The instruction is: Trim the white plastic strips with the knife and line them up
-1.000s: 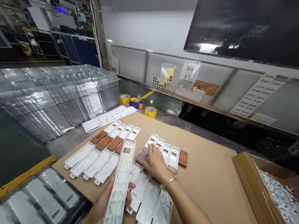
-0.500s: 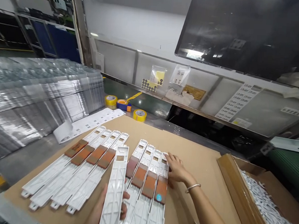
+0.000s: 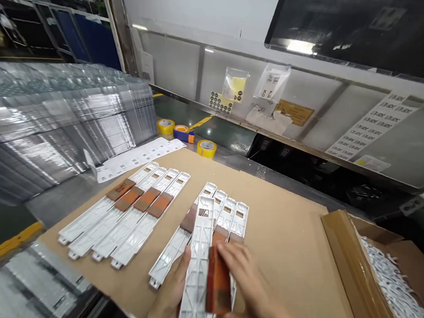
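Observation:
My left hand (image 3: pixel 168 296) grips a long white ribbed plastic strip (image 3: pixel 197 269) upright at the bottom of the view, its far end over a row of similar strips (image 3: pixel 226 213). My right hand (image 3: pixel 253 290) pinches an orange-brown pad (image 3: pixel 219 280) just right of the held strip, fingers over its top. The pad's lower end is partly hidden by my fingers. One loose white strip (image 3: pixel 169 257) lies angled beside my left hand. Both hands are above the cardboard sheet (image 3: pixel 281 251).
Four white strips with orange-brown pads (image 3: pixel 132 211) lie side by side on the cardboard. A cardboard box of white pieces (image 3: pixel 395 283) stands at right. Stacked clear plastic trays (image 3: pixel 65 129) fill the left, beyond a white label sheet (image 3: pixel 139 159) and yellow tape rolls (image 3: pixel 206 148).
My right hand has come from the far end of the strips to the near end and now pinches an orange-brown pad. The held strip sits further up over the row.

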{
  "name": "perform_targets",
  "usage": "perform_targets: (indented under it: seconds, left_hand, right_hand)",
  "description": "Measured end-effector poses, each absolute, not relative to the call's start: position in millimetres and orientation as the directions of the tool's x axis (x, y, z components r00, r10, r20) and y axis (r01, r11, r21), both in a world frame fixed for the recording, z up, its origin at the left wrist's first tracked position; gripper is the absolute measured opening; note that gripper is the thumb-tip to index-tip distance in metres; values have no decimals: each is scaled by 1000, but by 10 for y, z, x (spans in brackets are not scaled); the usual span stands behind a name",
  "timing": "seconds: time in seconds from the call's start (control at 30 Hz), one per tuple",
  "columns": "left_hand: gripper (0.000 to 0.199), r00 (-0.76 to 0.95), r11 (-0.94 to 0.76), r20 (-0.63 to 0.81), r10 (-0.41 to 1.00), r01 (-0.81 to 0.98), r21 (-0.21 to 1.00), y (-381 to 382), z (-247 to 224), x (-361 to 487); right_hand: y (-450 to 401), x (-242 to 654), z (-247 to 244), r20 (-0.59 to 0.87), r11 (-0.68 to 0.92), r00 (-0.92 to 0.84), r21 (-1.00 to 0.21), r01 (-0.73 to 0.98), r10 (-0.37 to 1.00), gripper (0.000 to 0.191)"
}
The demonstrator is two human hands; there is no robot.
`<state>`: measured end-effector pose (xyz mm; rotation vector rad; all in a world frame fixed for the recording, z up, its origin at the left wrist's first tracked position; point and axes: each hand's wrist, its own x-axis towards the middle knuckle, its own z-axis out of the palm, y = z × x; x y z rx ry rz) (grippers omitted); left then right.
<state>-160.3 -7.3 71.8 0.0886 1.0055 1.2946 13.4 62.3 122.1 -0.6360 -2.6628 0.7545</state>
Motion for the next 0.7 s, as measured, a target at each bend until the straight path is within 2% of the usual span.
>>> perform_targets:
  seconds: [0.1, 0.23, 0.3, 0.4, 0.5, 0.57, 0.63, 0.7]
  left_hand:
    - [49, -183, 286, -549, 815, -698, 657, -130, 639, -1576]
    - [50, -302, 316, -610, 732, -644, 697, -268, 573, -1559]
    - [50, -292, 314, -605, 741, -645, 696, -332, 588, -1525]
    - [49, -182, 224, -466, 866, -692, 686, -392, 653, -1452]
    - [48, -128, 124, -316, 940, -736, 665, -445, 704, -1407]
    - [47, -86, 173, -322, 943, -698, 694, -501, 714, -1397]
    - [49, -26, 277, -377, 926, -631, 724, -572, 712, -1381]
    - [51, -28, 298, -382, 924, -576, 761, -641, 705, -1344]
  right_hand:
    - [371, -74, 1134, 231, 831, -880, -489, 264, 416, 95]
    - [261, -206, 957, 269, 865, -861, -393, 311, 432, 91]
    - [222, -219, 904, 255, 860, -849, -363, 359, 463, 88]
    - [167, -199, 872, 209, 822, -824, -373, 431, 527, 83]
    - [128, -128, 881, 176, 778, -828, -488, 396, 532, 82]
    - [102, -78, 896, 191, 694, -807, -640, 330, 559, 81]
    - [65, -72, 902, 201, 506, -668, -808, 300, 716, 78]
    - [15, -137, 888, 109, 243, -442, -935, 259, 890, 70]
